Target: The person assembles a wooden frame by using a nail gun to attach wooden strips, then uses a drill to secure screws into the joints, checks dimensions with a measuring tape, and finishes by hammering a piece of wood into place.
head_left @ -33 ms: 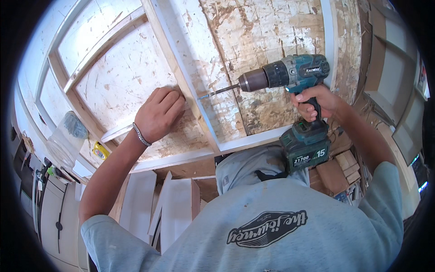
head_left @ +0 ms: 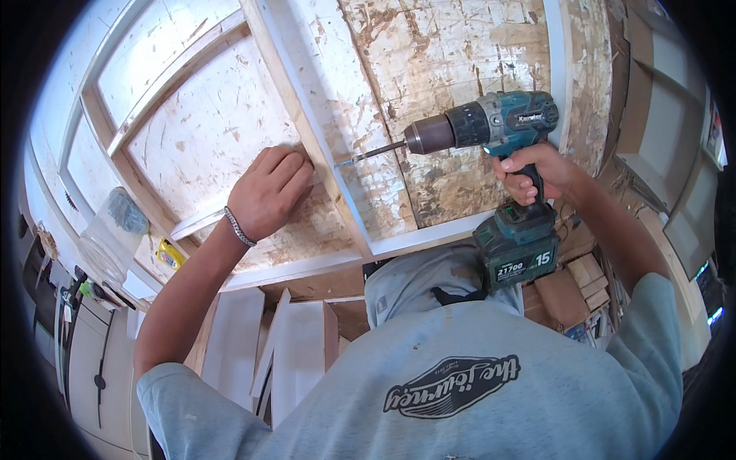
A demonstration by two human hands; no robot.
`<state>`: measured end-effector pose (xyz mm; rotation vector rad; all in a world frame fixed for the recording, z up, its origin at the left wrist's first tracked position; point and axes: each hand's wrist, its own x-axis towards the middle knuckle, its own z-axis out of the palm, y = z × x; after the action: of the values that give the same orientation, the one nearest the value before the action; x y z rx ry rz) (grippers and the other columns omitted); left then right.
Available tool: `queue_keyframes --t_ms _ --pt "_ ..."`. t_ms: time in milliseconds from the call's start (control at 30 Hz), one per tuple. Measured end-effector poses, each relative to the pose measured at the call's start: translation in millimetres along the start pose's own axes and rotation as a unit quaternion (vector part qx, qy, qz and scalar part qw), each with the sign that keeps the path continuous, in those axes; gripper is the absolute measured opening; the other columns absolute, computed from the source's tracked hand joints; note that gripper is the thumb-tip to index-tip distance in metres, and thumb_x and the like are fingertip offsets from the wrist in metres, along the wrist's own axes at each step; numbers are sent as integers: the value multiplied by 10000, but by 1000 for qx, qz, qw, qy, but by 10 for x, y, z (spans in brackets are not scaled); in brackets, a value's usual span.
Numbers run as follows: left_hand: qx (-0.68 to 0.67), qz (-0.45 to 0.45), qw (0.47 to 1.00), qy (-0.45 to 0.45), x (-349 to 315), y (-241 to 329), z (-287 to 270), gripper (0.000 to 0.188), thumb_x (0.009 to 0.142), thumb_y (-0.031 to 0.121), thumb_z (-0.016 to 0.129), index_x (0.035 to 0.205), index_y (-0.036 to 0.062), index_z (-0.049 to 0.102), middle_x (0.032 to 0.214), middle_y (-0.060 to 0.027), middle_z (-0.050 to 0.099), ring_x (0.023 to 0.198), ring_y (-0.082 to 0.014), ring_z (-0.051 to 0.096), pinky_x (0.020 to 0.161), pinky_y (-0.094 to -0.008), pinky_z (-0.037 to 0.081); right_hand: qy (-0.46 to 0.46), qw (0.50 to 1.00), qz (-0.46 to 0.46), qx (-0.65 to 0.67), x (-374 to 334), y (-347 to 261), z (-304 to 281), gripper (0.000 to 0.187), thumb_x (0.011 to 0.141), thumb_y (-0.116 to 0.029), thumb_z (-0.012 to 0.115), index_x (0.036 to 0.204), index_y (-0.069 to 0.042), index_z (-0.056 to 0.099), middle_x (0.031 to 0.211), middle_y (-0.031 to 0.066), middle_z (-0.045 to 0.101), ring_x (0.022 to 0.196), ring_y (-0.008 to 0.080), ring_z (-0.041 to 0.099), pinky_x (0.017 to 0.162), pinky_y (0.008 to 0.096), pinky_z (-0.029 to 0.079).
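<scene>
My right hand [head_left: 540, 175] is wrapped round the grip of a teal and black cordless drill [head_left: 491, 123], held level with its battery pack toward me. From its chuck a long driver bit [head_left: 376, 152] points left, its tip at the white side of a wooden frame bar [head_left: 303, 126]. My left hand [head_left: 272, 192] is closed on the other side of that bar, knuckles up and close against the wood. Its fingertips are hidden, so what they hold cannot be made out.
A scuffed, paint-flaked worktop [head_left: 460, 46] lies under the frame. At the left are a yellow tape measure [head_left: 170, 254] and a clear plastic bag [head_left: 115, 230]. White panels [head_left: 303, 353] lean below the bench edge; wood blocks [head_left: 571, 291] are stacked at the lower right.
</scene>
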<state>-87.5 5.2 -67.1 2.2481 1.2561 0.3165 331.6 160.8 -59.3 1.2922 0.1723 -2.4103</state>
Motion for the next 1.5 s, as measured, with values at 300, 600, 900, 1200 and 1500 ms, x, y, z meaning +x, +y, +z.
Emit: queue_keyframes --t_ms 300,600,900,1200,1500 --pt "9 -8 1000 -11 -30 9 7 377 674 10 795 1011 12 626 1054 -125 640 1055 -313 628 885 -384 553 -7 1000 1 6 17 1 37 174 931 -213 613 921 -42 587 558 -10 455 451 123 458 474 291 390" --pt "17 -7 1000 -21 -37 0 6 389 684 18 793 1034 14 623 1075 -120 631 1069 -312 616 900 -385 546 -15 1000 -8 15 50 59 44 174 936 -215 615 916 -44 587 568 -13 451 464 118 461 485 288 397" --pt "5 -11 1000 -17 -45 -15 7 390 683 15 792 1033 17 619 1070 -120 626 1070 -316 612 896 -388 545 -24 1000 -12 16 79 72 98 177 939 -212 613 911 -39 589 564 -15 456 452 116 463 475 288 398" --pt "10 -4 999 -30 -23 -23 -29 357 694 22 792 1002 28 611 1060 -113 622 1066 -318 608 889 -383 549 -12 1000 -4 20 106 72 126 178 930 -212 614 912 -37 585 554 -12 456 451 117 458 476 285 389" --pt "13 -9 999 -29 -34 -24 -11 335 701 27 790 986 30 613 1052 -111 617 1066 -308 608 890 -376 548 -6 1000 -6 12 117 29 171 173 927 -206 614 908 -36 589 553 -5 455 458 119 459 480 286 383"
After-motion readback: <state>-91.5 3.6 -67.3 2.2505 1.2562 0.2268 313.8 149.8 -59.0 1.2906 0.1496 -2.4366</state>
